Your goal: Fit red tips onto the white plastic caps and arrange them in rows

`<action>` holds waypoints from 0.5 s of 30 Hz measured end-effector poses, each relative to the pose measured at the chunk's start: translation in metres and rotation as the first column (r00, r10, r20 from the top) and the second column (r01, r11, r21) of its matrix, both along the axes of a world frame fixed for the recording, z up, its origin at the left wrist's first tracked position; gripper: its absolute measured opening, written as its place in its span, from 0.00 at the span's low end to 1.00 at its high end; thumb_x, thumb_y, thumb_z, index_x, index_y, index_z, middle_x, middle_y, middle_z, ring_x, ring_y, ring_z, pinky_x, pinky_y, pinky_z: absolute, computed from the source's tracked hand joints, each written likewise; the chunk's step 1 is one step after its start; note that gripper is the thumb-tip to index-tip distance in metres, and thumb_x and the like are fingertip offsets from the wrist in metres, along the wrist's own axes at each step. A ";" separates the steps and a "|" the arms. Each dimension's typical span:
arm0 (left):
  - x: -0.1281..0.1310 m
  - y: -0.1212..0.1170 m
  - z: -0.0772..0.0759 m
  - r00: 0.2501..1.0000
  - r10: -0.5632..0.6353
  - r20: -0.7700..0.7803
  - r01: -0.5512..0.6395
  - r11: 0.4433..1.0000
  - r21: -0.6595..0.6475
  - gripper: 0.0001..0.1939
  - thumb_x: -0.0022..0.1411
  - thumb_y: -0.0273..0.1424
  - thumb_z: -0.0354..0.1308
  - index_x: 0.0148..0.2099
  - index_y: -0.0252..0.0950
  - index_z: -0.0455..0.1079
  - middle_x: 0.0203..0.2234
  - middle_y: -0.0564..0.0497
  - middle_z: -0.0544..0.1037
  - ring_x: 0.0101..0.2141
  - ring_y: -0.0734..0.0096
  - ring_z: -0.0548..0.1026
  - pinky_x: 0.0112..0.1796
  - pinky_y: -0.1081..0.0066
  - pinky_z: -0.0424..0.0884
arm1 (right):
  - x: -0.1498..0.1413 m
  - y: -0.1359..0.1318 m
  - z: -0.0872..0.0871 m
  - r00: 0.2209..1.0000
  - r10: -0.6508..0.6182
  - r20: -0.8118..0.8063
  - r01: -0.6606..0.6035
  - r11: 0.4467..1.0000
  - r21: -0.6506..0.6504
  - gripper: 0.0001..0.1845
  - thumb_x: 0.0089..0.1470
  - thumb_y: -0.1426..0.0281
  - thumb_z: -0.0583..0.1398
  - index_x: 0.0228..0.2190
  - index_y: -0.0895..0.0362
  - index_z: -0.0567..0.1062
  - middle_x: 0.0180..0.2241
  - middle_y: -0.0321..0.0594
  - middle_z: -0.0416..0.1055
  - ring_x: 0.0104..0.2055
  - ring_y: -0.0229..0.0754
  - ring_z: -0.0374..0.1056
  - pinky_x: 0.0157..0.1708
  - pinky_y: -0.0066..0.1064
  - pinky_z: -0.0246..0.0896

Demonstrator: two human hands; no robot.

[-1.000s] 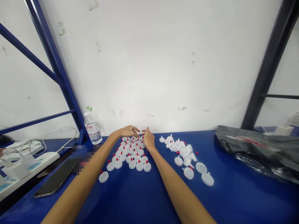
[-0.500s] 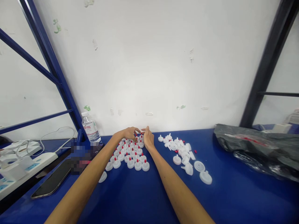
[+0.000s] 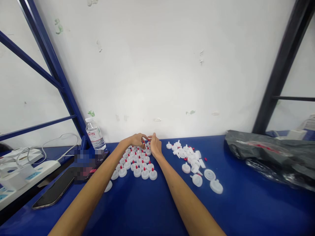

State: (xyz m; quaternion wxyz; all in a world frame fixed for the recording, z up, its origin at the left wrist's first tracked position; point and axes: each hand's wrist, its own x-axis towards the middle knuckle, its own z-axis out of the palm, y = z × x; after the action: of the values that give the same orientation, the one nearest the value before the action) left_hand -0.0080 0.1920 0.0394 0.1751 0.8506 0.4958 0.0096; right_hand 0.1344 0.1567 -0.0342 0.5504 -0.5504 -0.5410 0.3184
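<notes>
A cluster of white plastic nozzle caps [image 3: 137,172] with red tips stands close together on the blue table [image 3: 142,206]. At its back edge, my left hand [image 3: 138,140] reaches over the caps with fingers bent and apart. My right hand [image 3: 155,146] rests along the right side of the cluster, its fingers stretched out and its palm toward the caps. The fingertips of both hands nearly meet. The caps right beneath my left fingers are partly hidden. To the right lies a loose pile of white caps [image 3: 186,168] without red tips, with small red tips [image 3: 205,159] scattered among them.
A water bottle [image 3: 95,134] stands by the wall at the left. Nearer are a phone [image 3: 54,191] and a white power strip [image 3: 39,173] with cables. A dark grey plastic bag [image 3: 261,150] lies at the right. Blue shelf posts [image 3: 52,62] frame the table.
One white cap in the loose pile on the right has tipped over and lies turned differently. My hands stay almost in place, with the left fingers shifting slightly over the red-tipped caps.
</notes>
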 end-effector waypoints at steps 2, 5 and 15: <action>0.000 -0.002 0.003 1.000 -0.005 0.010 0.005 1.000 -0.003 0.39 0.42 0.34 0.68 0.60 0.37 0.70 0.47 0.42 0.81 0.41 0.57 0.80 0.37 0.70 0.73 | 0.000 0.000 0.000 1.000 0.001 0.000 -0.001 1.000 0.001 0.35 0.69 0.58 0.36 0.39 0.55 0.80 0.41 0.46 0.80 0.48 0.51 0.73 0.53 0.39 0.59; -0.001 -0.006 0.012 0.999 0.004 0.036 -0.005 1.000 0.020 0.39 0.45 0.38 0.67 0.61 0.36 0.69 0.53 0.40 0.77 0.47 0.56 0.78 0.41 0.70 0.72 | -0.001 0.000 -0.001 1.000 0.000 -0.003 0.000 1.000 0.007 0.35 0.69 0.57 0.37 0.38 0.54 0.80 0.41 0.45 0.80 0.48 0.50 0.73 0.53 0.38 0.60; -0.015 -0.063 0.042 0.999 -0.036 0.017 0.032 0.983 0.178 0.23 0.51 0.40 0.64 0.50 0.40 0.78 0.42 0.47 0.81 0.41 0.61 0.77 0.39 0.70 0.69 | 0.000 0.002 -0.002 1.000 -0.020 -0.021 0.020 1.000 0.012 0.35 0.68 0.57 0.36 0.40 0.54 0.79 0.39 0.44 0.80 0.46 0.49 0.74 0.51 0.37 0.61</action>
State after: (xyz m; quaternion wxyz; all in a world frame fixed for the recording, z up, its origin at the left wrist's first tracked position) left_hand -0.0226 0.1289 0.0813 0.1037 0.8710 0.4765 0.0595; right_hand 0.1340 0.1585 -0.0367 0.5623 -0.5492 -0.5317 0.3153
